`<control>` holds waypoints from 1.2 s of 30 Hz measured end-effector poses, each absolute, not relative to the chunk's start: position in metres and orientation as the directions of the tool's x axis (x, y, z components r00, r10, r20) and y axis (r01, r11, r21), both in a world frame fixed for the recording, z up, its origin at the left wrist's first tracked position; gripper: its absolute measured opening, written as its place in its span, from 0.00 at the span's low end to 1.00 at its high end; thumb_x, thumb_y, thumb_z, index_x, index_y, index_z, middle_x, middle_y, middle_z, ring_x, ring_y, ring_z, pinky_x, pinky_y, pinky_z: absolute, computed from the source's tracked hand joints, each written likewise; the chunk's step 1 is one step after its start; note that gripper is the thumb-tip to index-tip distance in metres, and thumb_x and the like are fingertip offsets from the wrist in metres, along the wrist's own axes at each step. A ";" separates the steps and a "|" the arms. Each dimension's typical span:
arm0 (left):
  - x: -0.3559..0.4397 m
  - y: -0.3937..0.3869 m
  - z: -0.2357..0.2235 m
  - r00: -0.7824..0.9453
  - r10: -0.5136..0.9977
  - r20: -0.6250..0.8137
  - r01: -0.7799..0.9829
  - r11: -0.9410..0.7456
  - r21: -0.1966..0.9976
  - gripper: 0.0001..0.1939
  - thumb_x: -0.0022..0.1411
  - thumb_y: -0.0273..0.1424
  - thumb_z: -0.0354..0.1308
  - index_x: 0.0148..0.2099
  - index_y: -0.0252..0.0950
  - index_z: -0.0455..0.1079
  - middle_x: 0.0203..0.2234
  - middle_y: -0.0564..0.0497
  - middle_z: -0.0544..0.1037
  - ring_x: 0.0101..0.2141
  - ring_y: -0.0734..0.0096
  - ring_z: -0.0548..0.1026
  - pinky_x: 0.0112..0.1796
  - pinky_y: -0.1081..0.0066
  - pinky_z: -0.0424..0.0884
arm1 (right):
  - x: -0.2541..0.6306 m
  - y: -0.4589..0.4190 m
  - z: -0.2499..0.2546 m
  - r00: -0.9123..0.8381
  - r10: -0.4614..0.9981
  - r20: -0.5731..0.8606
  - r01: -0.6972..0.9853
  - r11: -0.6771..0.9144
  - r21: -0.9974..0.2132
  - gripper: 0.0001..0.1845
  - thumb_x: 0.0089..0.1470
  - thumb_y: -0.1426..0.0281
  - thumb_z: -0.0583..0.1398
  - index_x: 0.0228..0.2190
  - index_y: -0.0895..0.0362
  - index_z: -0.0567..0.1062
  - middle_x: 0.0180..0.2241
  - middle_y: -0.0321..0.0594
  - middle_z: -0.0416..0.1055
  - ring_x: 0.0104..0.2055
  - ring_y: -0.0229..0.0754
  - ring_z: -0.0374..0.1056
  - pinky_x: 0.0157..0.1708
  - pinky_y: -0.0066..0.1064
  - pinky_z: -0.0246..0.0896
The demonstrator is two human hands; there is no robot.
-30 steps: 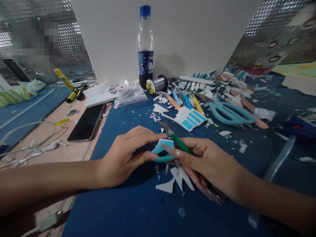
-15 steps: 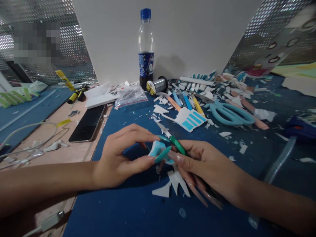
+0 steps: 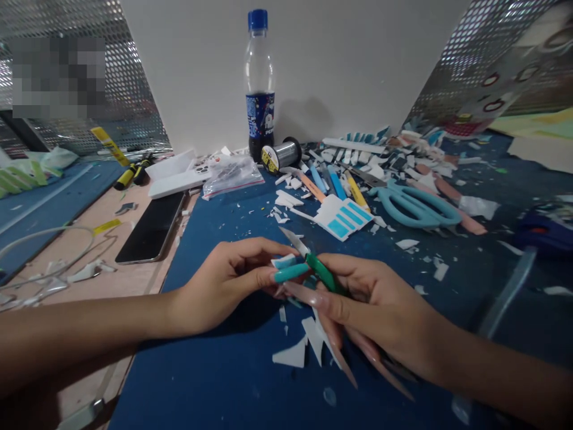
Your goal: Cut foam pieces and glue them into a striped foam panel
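My left hand [image 3: 228, 283], with long teal nails, is closed in a pinch on a small white and light-blue piece [image 3: 283, 261]. Only its upper edge shows above the thumb nail. My right hand [image 3: 376, 295], with long pale nails, grips a green-handled knife [image 3: 321, 270]. The bare blade points up and to the left, just right of the piece, and the two hands nearly meet. Below them, white offcuts [image 3: 290, 353] lie on the blue mat [image 3: 201, 382]. Further back is a white card with blue bars [image 3: 342, 218].
Light-blue scissors [image 3: 416, 206] lie at right, near a heap of scraps [image 3: 358, 152]. A bottle [image 3: 259, 83] stands behind a wire spool [image 3: 282, 155]. To the left are a phone [image 3: 150, 230], a plastic bag [image 3: 233, 176] and a cable [image 3: 80, 412]. Pens [image 3: 357, 191] lie mid-back.
My left fingers have drawn back from the knife blade, which now shows more fully. The small piece sits lower in the pinch, and less of it shows. The view has shifted slightly.
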State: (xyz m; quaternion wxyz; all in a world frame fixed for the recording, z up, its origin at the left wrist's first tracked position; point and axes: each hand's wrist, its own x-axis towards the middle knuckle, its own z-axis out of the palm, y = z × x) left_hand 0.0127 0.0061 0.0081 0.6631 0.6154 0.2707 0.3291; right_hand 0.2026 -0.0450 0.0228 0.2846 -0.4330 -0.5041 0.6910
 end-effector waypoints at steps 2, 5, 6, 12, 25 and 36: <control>0.012 0.008 0.008 0.665 0.747 0.015 -0.127 0.092 0.988 0.06 0.57 0.28 0.61 0.40 0.36 0.75 0.30 0.54 0.78 0.29 0.78 0.77 0.32 0.81 0.75 | 0.203 -0.045 0.022 -0.457 0.833 -0.312 0.042 -0.330 -0.943 0.21 0.54 0.59 0.60 0.44 0.59 0.71 0.15 0.30 0.67 0.10 0.26 0.56 0.09 0.16 0.52; 0.009 0.011 0.006 0.684 0.729 0.035 -0.182 0.123 0.976 0.11 0.57 0.35 0.61 0.41 0.36 0.75 0.32 0.51 0.79 0.32 0.73 0.78 0.34 0.75 0.77 | 0.204 -0.044 0.021 -0.457 0.827 -0.328 0.044 -0.347 -0.937 0.23 0.55 0.58 0.58 0.48 0.58 0.70 0.16 0.31 0.68 0.10 0.26 0.55 0.09 0.16 0.51; 0.009 0.012 0.005 0.678 0.734 0.036 -0.188 0.126 0.974 0.11 0.58 0.36 0.61 0.41 0.36 0.75 0.33 0.50 0.79 0.32 0.72 0.78 0.35 0.74 0.77 | 0.204 -0.044 0.021 -0.461 0.822 -0.334 0.047 -0.354 -0.934 0.23 0.55 0.58 0.58 0.49 0.58 0.69 0.17 0.32 0.68 0.11 0.26 0.56 0.10 0.16 0.52; 0.011 0.013 0.005 0.621 0.784 0.002 -0.207 0.162 0.965 0.08 0.55 0.30 0.64 0.39 0.36 0.76 0.33 0.51 0.80 0.33 0.70 0.79 0.35 0.72 0.78 | 0.208 -0.046 0.018 -0.454 0.844 -0.287 0.082 -0.281 -0.956 0.23 0.56 0.54 0.56 0.46 0.57 0.68 0.19 0.30 0.66 0.11 0.27 0.55 0.09 0.17 0.49; 0.014 0.011 0.007 0.624 0.781 -0.031 -0.128 0.142 0.982 0.17 0.49 0.15 0.64 0.42 0.32 0.74 0.27 0.52 0.80 0.30 0.74 0.79 0.33 0.77 0.77 | 0.208 -0.050 0.012 -0.381 0.904 -0.195 0.267 -0.094 -0.959 0.24 0.60 0.52 0.47 0.26 0.57 0.66 0.18 0.32 0.65 0.11 0.26 0.52 0.10 0.20 0.49; 0.010 0.014 0.007 0.667 0.743 0.056 -0.051 -0.029 0.998 0.11 0.51 0.17 0.62 0.38 0.31 0.75 0.34 0.48 0.77 0.34 0.70 0.79 0.36 0.74 0.76 | 0.212 -0.045 0.016 -0.372 0.919 -0.126 0.252 -0.031 -0.967 0.22 0.59 0.51 0.49 0.31 0.57 0.69 0.17 0.33 0.67 0.10 0.28 0.55 0.09 0.20 0.50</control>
